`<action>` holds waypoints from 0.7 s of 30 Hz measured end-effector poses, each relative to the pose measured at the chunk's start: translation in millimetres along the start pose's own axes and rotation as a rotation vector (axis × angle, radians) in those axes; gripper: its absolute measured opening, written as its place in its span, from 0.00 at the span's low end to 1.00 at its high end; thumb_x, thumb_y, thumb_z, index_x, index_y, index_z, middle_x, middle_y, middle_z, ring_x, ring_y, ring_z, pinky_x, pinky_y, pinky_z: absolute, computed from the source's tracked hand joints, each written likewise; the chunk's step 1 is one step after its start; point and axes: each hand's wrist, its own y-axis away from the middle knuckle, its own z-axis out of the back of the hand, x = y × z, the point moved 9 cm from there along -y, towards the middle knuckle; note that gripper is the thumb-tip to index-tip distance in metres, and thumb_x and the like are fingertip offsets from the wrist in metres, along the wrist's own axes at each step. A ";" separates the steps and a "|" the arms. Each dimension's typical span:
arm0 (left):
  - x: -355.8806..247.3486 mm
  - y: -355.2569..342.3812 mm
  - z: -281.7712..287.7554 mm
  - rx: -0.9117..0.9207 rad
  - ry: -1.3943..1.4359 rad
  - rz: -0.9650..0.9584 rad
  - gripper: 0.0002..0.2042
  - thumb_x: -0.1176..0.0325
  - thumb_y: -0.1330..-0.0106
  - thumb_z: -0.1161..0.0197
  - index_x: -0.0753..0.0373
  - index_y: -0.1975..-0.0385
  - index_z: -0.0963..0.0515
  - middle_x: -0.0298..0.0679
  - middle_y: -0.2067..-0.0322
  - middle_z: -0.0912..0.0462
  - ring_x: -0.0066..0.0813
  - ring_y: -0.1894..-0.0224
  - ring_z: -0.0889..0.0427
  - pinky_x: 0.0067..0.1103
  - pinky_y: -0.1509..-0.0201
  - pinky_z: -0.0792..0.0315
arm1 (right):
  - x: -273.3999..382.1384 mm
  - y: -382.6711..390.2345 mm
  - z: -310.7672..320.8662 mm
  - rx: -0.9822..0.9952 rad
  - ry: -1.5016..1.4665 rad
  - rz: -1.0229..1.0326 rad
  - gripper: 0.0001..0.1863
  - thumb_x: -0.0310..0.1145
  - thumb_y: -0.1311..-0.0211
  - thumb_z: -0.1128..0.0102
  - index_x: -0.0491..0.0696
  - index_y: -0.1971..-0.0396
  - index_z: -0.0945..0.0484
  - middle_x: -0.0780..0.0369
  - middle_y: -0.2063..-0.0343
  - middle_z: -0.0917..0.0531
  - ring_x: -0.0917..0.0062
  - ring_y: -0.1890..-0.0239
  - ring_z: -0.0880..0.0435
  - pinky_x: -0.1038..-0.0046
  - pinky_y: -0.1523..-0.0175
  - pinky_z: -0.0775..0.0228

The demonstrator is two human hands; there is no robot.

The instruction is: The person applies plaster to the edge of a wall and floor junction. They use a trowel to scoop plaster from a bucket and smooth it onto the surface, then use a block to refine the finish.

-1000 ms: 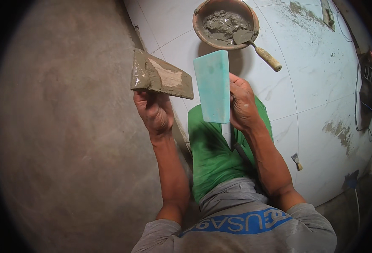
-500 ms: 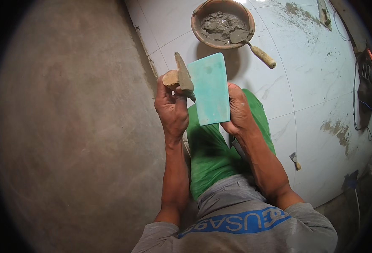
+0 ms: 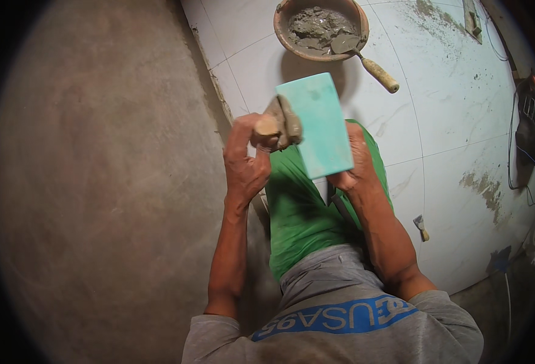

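**Tile in right hand, trowel working its edge**

Right hand (image 3: 355, 173) has its fingers wrapped round the lower end of a green tile (image 3: 317, 124), held up over the lap, tilted, glazed face toward the camera. Left hand (image 3: 246, 164) is closed on the wooden handle of a trowel (image 3: 282, 121); the blade sits against the tile's left edge, grey mortar on it.

Handling, my read: the tile is stiff, brittle, fairly light, with a slick face. Best gripped by the edges or the back, as now; wet mortar will make it slippery and corners would chip if dropped.

Around: bowl of mortar (image 3: 321, 27) on the white tiled floor (image 3: 449, 115) ahead, second trowel (image 3: 364, 60) resting in it, handle out to the right. Bare cement surface (image 3: 97, 182) to the left. Small scraper (image 3: 421, 227) on the floor by the right forearm. No packages, labels or signs legible; dark gear at the right rim is too blurred to tell.
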 end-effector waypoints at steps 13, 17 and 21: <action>62.6 64.3 -58.0 0.014 1.500 0.660 0.20 0.63 0.22 0.43 0.68 0.37 0.27 0.44 0.47 0.15 0.34 0.51 0.12 0.29 0.45 0.16 | 63.2 18.6 -34.6 0.074 0.804 0.312 0.15 0.29 0.25 0.42 0.38 0.45 0.21 0.57 0.51 0.14 0.78 0.50 0.15 0.73 0.43 0.22; 58.0 68.3 -65.1 -0.048 1.660 0.766 0.22 0.58 0.24 0.43 0.67 0.39 0.24 0.45 0.48 0.15 0.34 0.50 0.12 0.29 0.43 0.16 | 53.5 20.7 -86.7 0.108 1.390 0.427 0.11 0.24 0.28 0.41 0.38 0.50 0.18 0.58 0.55 0.14 0.76 0.53 0.17 0.73 0.45 0.25; 24.5 53.1 -68.3 0.054 1.775 0.667 0.23 0.55 0.24 0.45 0.68 0.40 0.23 0.45 0.49 0.14 0.34 0.51 0.12 0.32 0.45 0.16 | 23.0 40.0 -118.3 0.358 1.830 0.705 0.21 0.14 0.48 0.39 0.42 0.52 0.17 0.54 0.61 0.15 0.61 0.58 0.15 0.65 0.52 0.23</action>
